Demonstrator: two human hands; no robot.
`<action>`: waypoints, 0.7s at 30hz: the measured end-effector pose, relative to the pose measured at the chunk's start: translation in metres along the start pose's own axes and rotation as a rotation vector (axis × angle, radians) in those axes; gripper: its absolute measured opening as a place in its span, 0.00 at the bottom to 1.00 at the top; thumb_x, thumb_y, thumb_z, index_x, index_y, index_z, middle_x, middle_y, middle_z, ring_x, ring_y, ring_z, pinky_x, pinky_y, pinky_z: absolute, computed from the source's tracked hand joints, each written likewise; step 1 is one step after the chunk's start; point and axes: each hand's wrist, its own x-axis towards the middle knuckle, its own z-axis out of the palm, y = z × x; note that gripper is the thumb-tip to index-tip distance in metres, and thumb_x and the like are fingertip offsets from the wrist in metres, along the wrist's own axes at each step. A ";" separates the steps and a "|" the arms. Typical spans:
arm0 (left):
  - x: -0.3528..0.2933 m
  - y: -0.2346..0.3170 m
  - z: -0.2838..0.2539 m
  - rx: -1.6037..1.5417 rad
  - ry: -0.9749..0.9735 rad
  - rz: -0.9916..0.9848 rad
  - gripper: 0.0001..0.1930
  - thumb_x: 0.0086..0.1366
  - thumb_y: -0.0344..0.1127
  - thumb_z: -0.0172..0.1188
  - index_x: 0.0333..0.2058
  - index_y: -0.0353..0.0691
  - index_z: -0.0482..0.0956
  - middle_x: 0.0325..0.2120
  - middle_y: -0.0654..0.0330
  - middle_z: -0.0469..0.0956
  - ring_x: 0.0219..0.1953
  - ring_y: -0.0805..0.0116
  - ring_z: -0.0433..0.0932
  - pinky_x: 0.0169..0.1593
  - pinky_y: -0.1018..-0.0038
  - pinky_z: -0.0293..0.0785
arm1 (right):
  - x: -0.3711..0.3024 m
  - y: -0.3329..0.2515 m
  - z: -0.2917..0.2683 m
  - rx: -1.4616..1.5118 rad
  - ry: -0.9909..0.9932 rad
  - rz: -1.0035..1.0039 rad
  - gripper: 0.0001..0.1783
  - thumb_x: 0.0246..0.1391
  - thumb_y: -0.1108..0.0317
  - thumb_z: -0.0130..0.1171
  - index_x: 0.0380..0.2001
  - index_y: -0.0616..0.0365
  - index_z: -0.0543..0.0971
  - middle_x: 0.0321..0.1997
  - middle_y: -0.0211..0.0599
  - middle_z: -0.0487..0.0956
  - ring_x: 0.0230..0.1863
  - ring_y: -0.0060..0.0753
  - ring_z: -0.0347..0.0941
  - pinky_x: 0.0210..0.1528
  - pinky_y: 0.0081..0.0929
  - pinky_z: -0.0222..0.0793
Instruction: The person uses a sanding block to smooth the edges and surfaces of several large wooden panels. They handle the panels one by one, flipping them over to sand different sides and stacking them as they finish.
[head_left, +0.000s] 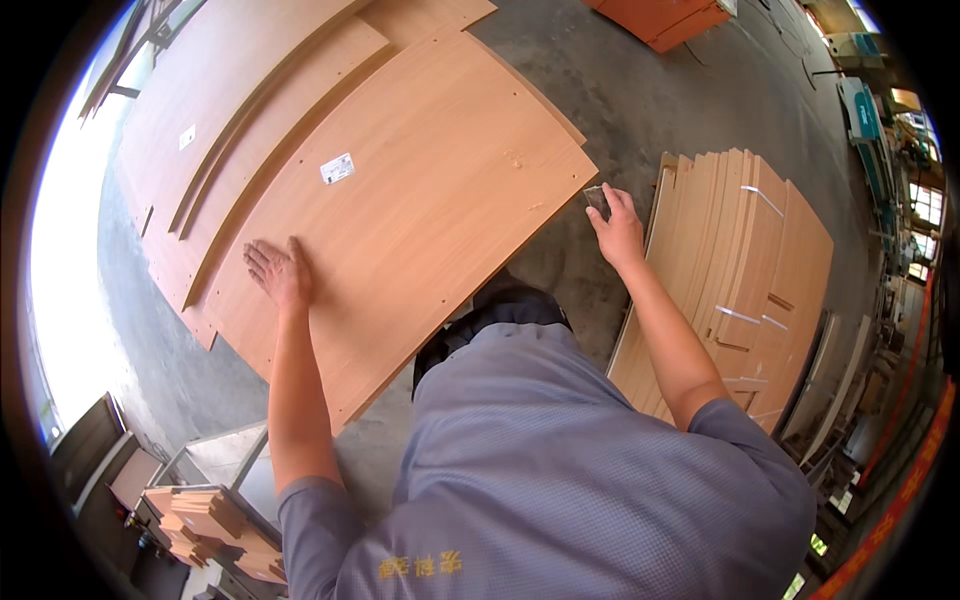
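Note:
In front of me lies a large wood-grain panel (420, 180) with a white label (337, 168) and small holes along its edges. My left hand (282, 275) rests flat on its left part, fingers stretched out. Just off the panel's right corner is my right hand (617, 226), its fingers closed round a small dark flat block (597, 202). The block is close to the panel's edge; whether they touch I cannot tell. Two pale marks (516, 160) show on the surface near that corner.
More panels (235, 90) lie stacked beyond and under the front one. A strapped stack of boards (735, 270) stands at my right. An orange box-like object (665, 22) is on the floor at the far side. Small wooden pieces (212, 515) sit on a cart at lower left.

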 end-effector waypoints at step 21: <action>0.057 0.171 0.012 0.044 0.054 0.152 0.42 0.71 0.57 0.44 0.72 0.31 0.47 0.74 0.47 0.43 0.77 0.52 0.38 0.75 0.55 0.34 | 0.117 -0.044 -0.014 0.070 -0.350 0.026 0.28 0.55 0.64 0.64 0.60 0.55 0.74 0.60 0.35 0.75 0.53 0.49 0.76 0.55 0.39 0.74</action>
